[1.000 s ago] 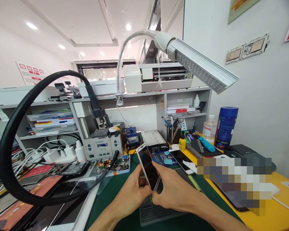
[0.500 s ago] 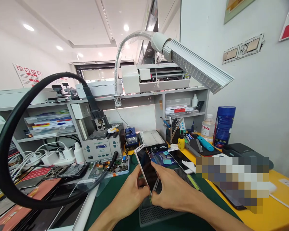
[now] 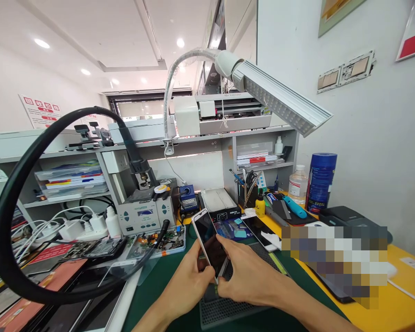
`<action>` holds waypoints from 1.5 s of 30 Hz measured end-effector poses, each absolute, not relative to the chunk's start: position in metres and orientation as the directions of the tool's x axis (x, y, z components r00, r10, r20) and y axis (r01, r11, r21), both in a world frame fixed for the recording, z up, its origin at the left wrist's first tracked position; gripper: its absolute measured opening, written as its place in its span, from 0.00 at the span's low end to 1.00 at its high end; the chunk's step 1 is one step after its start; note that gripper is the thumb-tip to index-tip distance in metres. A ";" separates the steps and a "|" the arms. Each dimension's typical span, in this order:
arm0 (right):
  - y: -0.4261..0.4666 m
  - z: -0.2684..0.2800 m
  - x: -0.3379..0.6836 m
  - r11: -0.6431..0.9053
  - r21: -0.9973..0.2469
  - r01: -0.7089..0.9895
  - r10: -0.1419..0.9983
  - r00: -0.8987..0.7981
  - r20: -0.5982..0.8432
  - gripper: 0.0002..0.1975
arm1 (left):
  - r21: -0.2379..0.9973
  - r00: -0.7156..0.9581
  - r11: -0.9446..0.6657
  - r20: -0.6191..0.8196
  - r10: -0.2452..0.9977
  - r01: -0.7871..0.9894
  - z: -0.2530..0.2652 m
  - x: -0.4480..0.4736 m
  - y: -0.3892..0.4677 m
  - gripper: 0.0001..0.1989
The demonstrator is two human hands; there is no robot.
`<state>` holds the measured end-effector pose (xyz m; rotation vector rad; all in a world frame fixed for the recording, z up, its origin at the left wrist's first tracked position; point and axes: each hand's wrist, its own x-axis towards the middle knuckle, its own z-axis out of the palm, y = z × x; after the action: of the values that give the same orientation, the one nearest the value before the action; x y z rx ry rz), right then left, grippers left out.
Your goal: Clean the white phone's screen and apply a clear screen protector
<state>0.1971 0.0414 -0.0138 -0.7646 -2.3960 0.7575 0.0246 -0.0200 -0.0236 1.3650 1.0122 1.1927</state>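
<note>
A white-framed smartphone (image 3: 207,233) with a dark screen is held up, tilted, between both hands. My left hand (image 3: 192,275) is closed round its left edge, the thumb near the lower end. On the opposite side my right hand (image 3: 244,267) grips it, forefinger along the right edge and thumb at the bottom corner. The fingers behind the phone are hidden. Below it lies a dark perforated mat (image 3: 228,313) on the green work surface (image 3: 152,304).
A black hose (image 3: 7,249) loops across the left from a grey rework station (image 3: 145,216). A parts tray (image 3: 173,240) lies left of the hands. Another white phone (image 3: 257,230) and a yellow bottle (image 3: 260,206) are beyond them. A lamp (image 3: 283,97) hangs overhead.
The view has shifted very slightly. Both hands keep the same grip on the smartphone, which tilts almost as before.
</note>
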 end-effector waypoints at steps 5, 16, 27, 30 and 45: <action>0.043 -0.016 0.197 0.684 -0.635 0.360 0.642 -0.711 0.288 0.22 | 0.990 0.165 -0.135 0.141 0.976 -0.045 -0.025 0.024 -0.020 0.28; 0.041 -0.011 0.200 0.687 -0.629 0.363 0.638 -0.716 0.284 0.27 | 0.988 0.163 -0.151 0.150 0.975 -0.007 -0.025 0.024 -0.020 0.25; 0.040 -0.003 0.200 0.672 -0.668 0.319 0.623 -0.731 0.277 0.14 | 0.985 0.154 -0.172 0.171 0.973 -0.002 -0.027 0.024 -0.020 0.26; 0.039 -0.001 0.201 0.662 -0.679 0.318 0.626 -0.733 0.266 0.14 | 0.984 0.158 -0.180 0.179 0.971 -0.010 -0.028 0.024 -0.020 0.26; 0.041 -0.003 0.203 0.624 -0.702 0.343 0.638 -0.743 0.204 0.16 | 0.993 0.148 -0.117 0.112 0.983 0.023 -0.030 0.021 -0.018 0.26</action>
<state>0.2027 0.0407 -0.0029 -0.7758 -2.4110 0.9120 0.0207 -0.0182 -0.0298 1.3824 1.0657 1.1663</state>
